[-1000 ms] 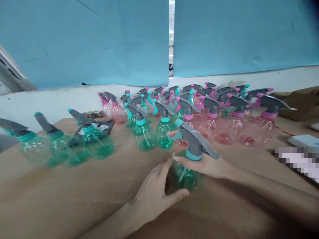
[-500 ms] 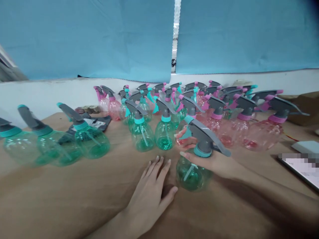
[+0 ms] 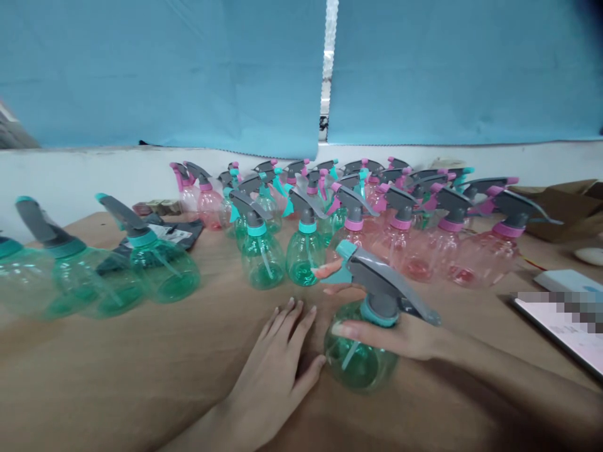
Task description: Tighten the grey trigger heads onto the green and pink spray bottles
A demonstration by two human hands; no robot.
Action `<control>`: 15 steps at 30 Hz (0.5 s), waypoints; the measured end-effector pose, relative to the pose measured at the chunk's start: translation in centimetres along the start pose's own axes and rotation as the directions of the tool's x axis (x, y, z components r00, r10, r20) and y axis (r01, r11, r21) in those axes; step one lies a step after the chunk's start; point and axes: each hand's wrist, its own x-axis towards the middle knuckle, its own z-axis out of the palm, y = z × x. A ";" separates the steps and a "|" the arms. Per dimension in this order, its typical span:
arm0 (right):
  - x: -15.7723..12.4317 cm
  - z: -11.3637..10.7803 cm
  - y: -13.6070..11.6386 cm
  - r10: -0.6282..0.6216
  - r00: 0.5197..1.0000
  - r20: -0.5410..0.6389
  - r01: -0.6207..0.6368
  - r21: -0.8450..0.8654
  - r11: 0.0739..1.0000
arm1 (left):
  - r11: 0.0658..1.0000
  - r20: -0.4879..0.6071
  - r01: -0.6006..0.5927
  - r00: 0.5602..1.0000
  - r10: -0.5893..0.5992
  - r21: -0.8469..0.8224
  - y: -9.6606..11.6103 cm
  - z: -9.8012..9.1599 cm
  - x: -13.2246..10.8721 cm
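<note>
My right hand (image 3: 400,336) is closed around the upper body of a green spray bottle (image 3: 360,367), just under its turquoise collar. The thumb lies across the near side, and the other fingers reach behind the bottle, partly hidden. This bottle has a grey trigger head with a turquoise nozzle. My left hand (image 3: 277,361) lies palm down on the wooden table (image 3: 179,376), fingers stretched and holding nothing, just left of the held bottle. Beyond the left fingertips stand two green spray bottles (image 3: 264,267), side by side.
Pink spray bottles (image 3: 455,251) fill the right of a dense group at the back. More green bottles (image 3: 164,276) stand at the left beside a dark plastic packet (image 3: 188,232). A phone (image 3: 560,333), a white box (image 3: 570,282) and a cardboard box (image 3: 556,207) lie at the right.
My right hand has brought the green spray bottle nearer to me and slightly left. My left hand stays flat on the table. The view has shifted slightly.
</note>
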 end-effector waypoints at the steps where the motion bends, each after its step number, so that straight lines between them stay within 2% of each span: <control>1: 0.0 0.0 -0.1 -0.009 1.000 0.004 0.009 0.037 0.999 | 1.000 -0.002 -0.008 1.000 0.008 0.005 -0.1 0.0 0.0; 4: 0.0 0.0 -0.3 -0.034 0.999 0.031 0.027 0.197 0.980 | 1.000 -0.011 -0.023 1.000 0.023 0.021 -0.2 0.2 -0.1; 8: 0.1 0.2 -0.2 -0.004 0.999 0.040 -0.007 0.276 0.961 | 0.999 -0.020 -0.028 0.999 0.029 0.043 -0.2 0.3 -0.1; 11: 0.2 0.1 0.0 0.037 0.999 0.038 -0.046 0.262 0.964 | 0.998 -0.025 -0.037 0.999 0.038 0.053 -0.2 0.3 -0.1; 15: 0.2 0.0 0.2 0.138 0.990 -0.016 -0.134 0.134 0.982 | 0.998 -0.023 -0.029 0.999 0.030 0.065 -0.1 0.2 -0.1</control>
